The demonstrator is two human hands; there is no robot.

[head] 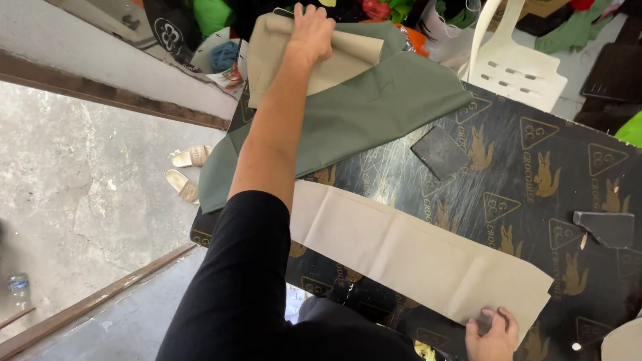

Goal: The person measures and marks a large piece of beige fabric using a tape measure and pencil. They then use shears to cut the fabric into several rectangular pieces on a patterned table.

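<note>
Beige fabric strip (421, 257) lies flat across near edge of dark printed table (535, 174), running from under the sleeve toward the rt corner. Head view only: rt hand (493, 332) rests palm-down w/ fingers spread on strip's near-rt end, pressing not pinching. Left hand (311, 30) is stretched far fwd, fingers curled over the top of a 2nd beige piece (321, 57) at the table's far edge; looks like a closed grasp on its upper edge, thumb hidden. That piece sits on top of a green cloth (361, 113) draped over the far-left corner. Judgement: to handle well, keep rt palm flat so strip doesn't slide, lift far piece by its edge w/o dragging the green layer. Counts: beige pieces 2, green cloth 1, dark flat plates on table 2 (440, 152) (605, 228), white plastic chair (515, 63) 1, sandals (187, 170) on floor 2, bottle (19, 289) 1.
</note>
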